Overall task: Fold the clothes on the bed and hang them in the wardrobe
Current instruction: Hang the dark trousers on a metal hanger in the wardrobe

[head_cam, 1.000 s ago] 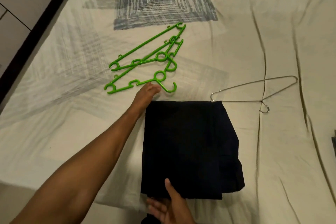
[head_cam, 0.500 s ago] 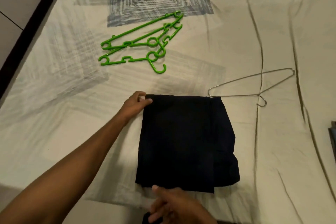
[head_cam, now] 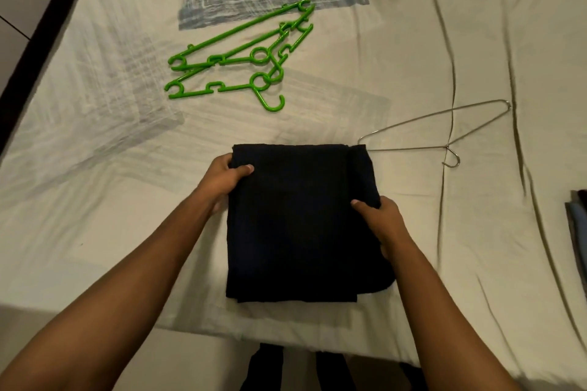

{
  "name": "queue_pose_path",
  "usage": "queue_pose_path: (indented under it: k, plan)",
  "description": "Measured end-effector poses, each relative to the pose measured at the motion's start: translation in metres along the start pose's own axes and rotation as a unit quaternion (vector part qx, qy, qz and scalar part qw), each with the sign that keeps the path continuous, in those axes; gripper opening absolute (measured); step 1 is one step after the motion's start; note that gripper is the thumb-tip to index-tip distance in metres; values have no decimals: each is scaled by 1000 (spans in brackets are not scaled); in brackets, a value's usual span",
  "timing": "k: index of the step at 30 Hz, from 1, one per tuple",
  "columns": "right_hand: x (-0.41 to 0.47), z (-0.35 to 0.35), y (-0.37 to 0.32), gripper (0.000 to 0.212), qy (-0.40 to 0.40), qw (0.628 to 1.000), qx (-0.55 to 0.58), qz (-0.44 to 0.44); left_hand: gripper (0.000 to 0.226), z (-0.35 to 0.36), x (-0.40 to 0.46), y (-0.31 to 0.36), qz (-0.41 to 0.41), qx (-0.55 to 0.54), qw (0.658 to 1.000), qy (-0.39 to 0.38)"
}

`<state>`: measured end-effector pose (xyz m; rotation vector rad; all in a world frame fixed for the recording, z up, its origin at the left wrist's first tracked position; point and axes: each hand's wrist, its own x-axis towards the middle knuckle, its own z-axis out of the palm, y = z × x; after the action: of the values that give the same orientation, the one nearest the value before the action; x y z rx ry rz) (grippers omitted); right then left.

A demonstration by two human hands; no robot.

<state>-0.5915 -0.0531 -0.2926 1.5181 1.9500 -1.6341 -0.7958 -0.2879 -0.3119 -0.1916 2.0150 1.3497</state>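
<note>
A dark navy garment (head_cam: 301,225), folded into a rectangle, lies on the bed near its front edge. My left hand (head_cam: 222,181) grips its far left edge, thumb on top and fingers tucked under. My right hand (head_cam: 381,219) grips the right edge midway down, thumb on top of the cloth. Beyond the garment lie green plastic hangers (head_cam: 244,57) in a loose pile. A wire hanger (head_cam: 444,136) rests to the right, one end touching the garment's far right corner.
The bed (head_cam: 476,41) has a cream sheet with grey-blue square prints and long creases on the right. Its left edge (head_cam: 41,41) borders a tiled floor. More folded cloth (head_cam: 578,225) shows at the right border. Dark trouser legs (head_cam: 286,371) stand below the front edge.
My left hand drew back from the green hangers to the garment's far left edge. My right hand moved from the near edge up to the right edge. Both now grip the cloth.
</note>
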Motion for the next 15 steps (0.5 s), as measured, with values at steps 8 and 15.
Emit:
queue_pose_path:
  k: [8,15]
  plan:
    - [27,45,-44,31,-49,987,-50,-145,16,-56,21,7,-6,16,986,165]
    - [38,8,-21,29,108,977,-113,-141,63,-23,-6,6,82,262,919,282]
